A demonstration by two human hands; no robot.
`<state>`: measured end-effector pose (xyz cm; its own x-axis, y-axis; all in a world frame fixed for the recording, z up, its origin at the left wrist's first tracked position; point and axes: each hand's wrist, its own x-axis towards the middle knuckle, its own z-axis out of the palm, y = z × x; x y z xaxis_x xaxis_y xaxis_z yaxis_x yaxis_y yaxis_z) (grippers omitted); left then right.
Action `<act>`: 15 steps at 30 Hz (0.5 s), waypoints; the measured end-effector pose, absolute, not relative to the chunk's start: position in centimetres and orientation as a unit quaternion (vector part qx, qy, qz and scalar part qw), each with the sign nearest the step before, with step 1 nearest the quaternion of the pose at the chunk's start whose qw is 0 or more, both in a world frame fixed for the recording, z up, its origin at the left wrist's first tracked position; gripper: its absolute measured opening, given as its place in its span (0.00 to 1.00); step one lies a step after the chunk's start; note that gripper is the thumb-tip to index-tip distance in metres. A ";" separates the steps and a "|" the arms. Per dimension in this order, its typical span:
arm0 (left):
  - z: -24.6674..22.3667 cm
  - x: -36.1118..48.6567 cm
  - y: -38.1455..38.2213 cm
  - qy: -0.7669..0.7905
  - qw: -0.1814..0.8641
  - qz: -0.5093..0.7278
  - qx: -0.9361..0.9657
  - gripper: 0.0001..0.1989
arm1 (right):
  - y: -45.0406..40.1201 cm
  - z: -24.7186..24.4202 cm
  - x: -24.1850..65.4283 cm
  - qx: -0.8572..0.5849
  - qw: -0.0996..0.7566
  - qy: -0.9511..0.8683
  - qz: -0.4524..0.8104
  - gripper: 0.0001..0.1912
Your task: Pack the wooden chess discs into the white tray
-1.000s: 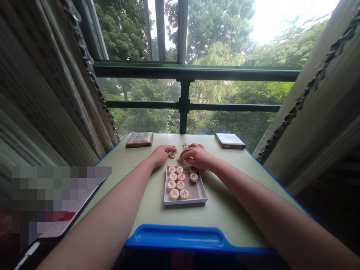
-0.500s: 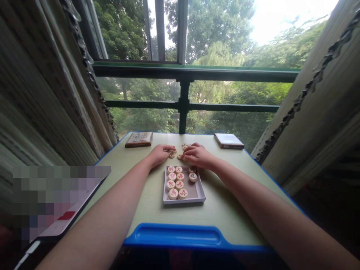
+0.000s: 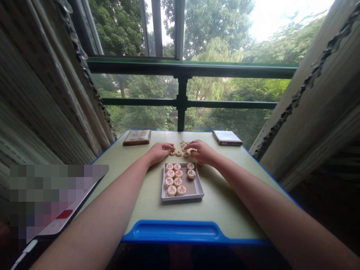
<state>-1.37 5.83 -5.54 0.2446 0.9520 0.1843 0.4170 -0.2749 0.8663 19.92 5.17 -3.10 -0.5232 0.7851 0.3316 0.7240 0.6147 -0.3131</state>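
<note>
My left hand (image 3: 159, 153) rests on the table with fingers stretched out and apart, its tips beside a xiangqi piece (image 3: 172, 153). On the other side, my right hand (image 3: 201, 151) has its fingers spread and slightly bent over the loose pieces. One dark-marked xiangqi piece (image 3: 186, 154) lies by its fingertips, and another pale one is partly hidden under the hand. Between the hands sits a further loose piece (image 3: 179, 153). Nearer me stands a shallow white box (image 3: 182, 198). Red-marked pieces (image 3: 178, 173) fill two columns at its left, and dark-marked pieces (image 3: 191, 174) are at its upper right.
More loose pieces (image 3: 183, 144) lie beyond the hands. A brown-edged flat box (image 3: 137, 137) is at the table's back left, and a pale-topped one (image 3: 227, 137) at the back right. A blue tray groove (image 3: 176, 231) runs along the front edge. Curtains hang on both sides.
My right hand has shifted slightly right and its fingers have lifted apart, showing more of the loose pieces. My left fingers have stretched out more. The view has tilted a little.
</note>
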 end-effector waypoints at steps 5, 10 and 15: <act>-5.1 -1.1 5.4 0.489 0.344 0.367 0.713 0.14 | 5.3 -3.1 21.0 -0.440 0.195 -0.876 0.041 0.12; -5.0 -1.2 5.4 0.484 0.342 0.359 0.721 0.15 | 5.1 -3.1 20.7 -0.432 0.181 -0.883 0.033 0.10; -5.4 -1.4 5.8 0.476 0.347 0.355 0.726 0.17 | 5.2 -3.3 20.7 -0.451 0.180 -0.874 0.022 0.11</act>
